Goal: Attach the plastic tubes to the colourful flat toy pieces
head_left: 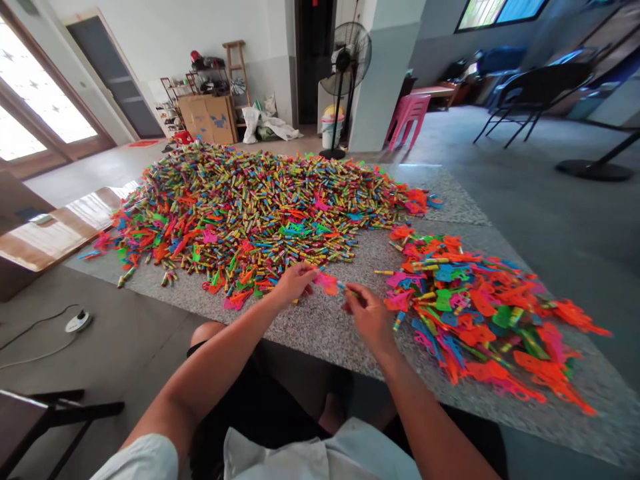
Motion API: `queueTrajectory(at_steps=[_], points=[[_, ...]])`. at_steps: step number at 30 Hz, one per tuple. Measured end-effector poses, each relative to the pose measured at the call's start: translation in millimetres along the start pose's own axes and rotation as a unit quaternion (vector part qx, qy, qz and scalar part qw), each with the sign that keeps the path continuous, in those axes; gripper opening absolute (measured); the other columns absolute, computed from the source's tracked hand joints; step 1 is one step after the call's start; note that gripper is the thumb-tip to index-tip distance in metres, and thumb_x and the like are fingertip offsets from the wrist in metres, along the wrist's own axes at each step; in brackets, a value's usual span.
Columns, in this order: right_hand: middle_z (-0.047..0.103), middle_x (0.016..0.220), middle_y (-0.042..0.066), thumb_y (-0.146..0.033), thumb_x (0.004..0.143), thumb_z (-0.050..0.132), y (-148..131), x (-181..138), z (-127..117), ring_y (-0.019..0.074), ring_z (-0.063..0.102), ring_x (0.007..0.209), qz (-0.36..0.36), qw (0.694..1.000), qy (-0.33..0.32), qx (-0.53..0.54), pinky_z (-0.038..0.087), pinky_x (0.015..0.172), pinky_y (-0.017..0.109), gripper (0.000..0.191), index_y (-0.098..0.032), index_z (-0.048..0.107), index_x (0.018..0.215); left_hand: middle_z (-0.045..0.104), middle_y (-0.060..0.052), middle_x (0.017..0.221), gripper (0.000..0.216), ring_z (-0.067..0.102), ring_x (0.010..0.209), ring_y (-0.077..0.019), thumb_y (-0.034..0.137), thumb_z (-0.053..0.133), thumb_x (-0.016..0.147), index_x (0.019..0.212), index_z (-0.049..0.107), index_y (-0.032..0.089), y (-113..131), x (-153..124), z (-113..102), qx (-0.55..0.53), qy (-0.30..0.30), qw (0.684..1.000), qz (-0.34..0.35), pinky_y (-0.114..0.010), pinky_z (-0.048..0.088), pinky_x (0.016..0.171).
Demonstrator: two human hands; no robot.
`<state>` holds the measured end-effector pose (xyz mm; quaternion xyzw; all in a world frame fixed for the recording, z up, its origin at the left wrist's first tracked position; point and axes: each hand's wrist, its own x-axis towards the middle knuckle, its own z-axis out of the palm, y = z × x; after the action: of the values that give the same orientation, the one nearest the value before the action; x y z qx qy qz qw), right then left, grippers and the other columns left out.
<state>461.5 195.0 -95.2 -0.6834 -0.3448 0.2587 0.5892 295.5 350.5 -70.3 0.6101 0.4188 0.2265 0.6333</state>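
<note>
Between my two hands is a small pink-and-orange plastic piece [327, 283], its exact kind too blurred to tell. My left hand [295, 283] pinches its left end. At the other end, my right hand [369, 320] is closed with its fingertips on a slim tube [349, 289] that meets the piece. Beyond my left hand spreads a large heap of short, shiny-wrapped tubes [260, 193], mixed with bright plastic pieces. To the right of my right hand lies a smaller pile of orange, pink, blue and green plastic pieces [483, 300], several with tubes.
Both piles lie on a speckled stone tabletop [320, 333]. Behind it stand a pedestal fan [343, 60], a cardboard box [207, 119] and pink stools [413, 110]. A black chair [545, 87] is at the right. Dark furniture [45, 427] occupies the lower left.
</note>
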Motion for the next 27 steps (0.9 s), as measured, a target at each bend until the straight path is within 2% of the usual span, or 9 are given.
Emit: queueTrajectory(at_steps=[3,6,8,10,13,16,20,23,27], points=[[0.073,0.072,0.002,-0.056,0.073,0.084,13,26,-44,0.0172,0.065,0.056,0.044,0.979,0.176,0.090,0.052,0.053,0.028,0.054,-0.018,0.078,0.110,0.076,-0.005,0.092,0.017,0.069,0.073,-0.0177,0.036,0.066,0.094,0.102,0.068,0.020,11,42,-21,0.160,0.104,0.979,0.079,-0.030,0.054,0.070],[0.078,0.089,0.002,-0.049,0.064,0.088,20,46,-78,0.0138,0.066,0.056,0.052,0.928,0.277,0.244,0.053,0.050,0.025,0.057,-0.020,0.075,0.110,0.075,-0.011,0.115,0.020,0.069,0.110,-0.0259,0.024,0.063,0.096,0.114,0.073,0.020,30,86,-48,0.364,0.188,0.900,0.151,-0.037,0.051,0.100],[0.079,0.094,0.004,-0.049,0.063,0.087,22,50,-81,0.0134,0.066,0.056,0.069,0.926,0.257,0.270,0.052,0.048,0.024,0.053,-0.019,0.073,0.106,0.069,-0.015,0.133,0.032,0.059,0.130,-0.0305,0.020,0.060,0.096,0.126,0.071,0.020,41,109,-62,0.475,0.190,0.844,0.164,-0.041,0.044,0.112],[0.080,0.096,0.006,-0.049,0.066,0.084,25,46,-66,0.0149,0.067,0.056,0.103,0.953,0.184,0.218,0.051,0.046,0.024,0.050,-0.018,0.074,0.104,0.062,-0.015,0.145,0.040,0.050,0.140,-0.0330,0.018,0.060,0.095,0.134,0.068,0.022,47,125,-72,0.549,0.164,0.804,0.160,-0.043,0.041,0.116],[0.080,0.093,0.008,-0.045,0.078,0.075,31,38,-22,0.0178,0.069,0.057,0.130,0.990,0.029,0.051,0.053,0.049,0.028,0.041,-0.018,0.076,0.108,0.061,-0.014,0.145,0.036,0.048,0.141,-0.0334,0.020,0.064,0.093,0.128,0.070,0.024,47,138,-80,0.590,0.127,0.780,0.163,-0.044,0.040,0.115],[0.080,0.096,0.008,-0.034,0.091,0.061,32,35,27,0.0211,0.075,0.075,0.064,0.985,-0.101,-0.128,0.059,0.072,0.033,0.030,-0.018,0.078,0.109,0.068,-0.016,0.128,0.019,0.055,0.130,-0.0325,0.023,0.064,0.094,0.112,0.071,0.021,43,137,-87,0.554,0.137,0.794,0.207,-0.043,0.042,0.110],[0.078,0.117,0.014,-0.024,0.098,0.057,22,42,84,0.0260,0.071,0.114,-0.057,0.939,-0.169,-0.295,0.050,0.104,0.035,0.027,-0.017,0.079,0.110,0.070,-0.007,0.093,0.005,0.065,0.093,-0.0237,0.024,0.065,0.095,0.099,0.065,0.021,39,119,-99,0.396,0.220,0.867,0.206,-0.035,0.048,0.088],[0.073,0.131,0.016,-0.029,0.104,0.056,12,51,115,0.0259,0.069,0.119,-0.061,0.908,-0.188,-0.371,0.048,0.102,0.032,0.028,-0.016,0.078,0.116,0.064,0.000,0.078,0.019,0.064,0.075,-0.0172,0.032,0.071,0.091,0.087,0.057,0.021,31,87,-106,0.221,0.240,0.931,0.162,-0.028,0.049,0.073],[0.076,0.121,0.017,-0.031,0.104,0.057,5,64,133,0.0250,0.071,0.109,-0.038,0.892,-0.218,-0.393,0.048,0.089,0.029,0.027,-0.016,0.079,0.106,0.069,0.001,0.076,0.041,0.070,0.063,-0.0179,0.050,0.079,0.082,0.099,0.054,0.022,10,32,-107,-0.016,0.112,0.990,0.079,-0.027,0.053,0.058]])
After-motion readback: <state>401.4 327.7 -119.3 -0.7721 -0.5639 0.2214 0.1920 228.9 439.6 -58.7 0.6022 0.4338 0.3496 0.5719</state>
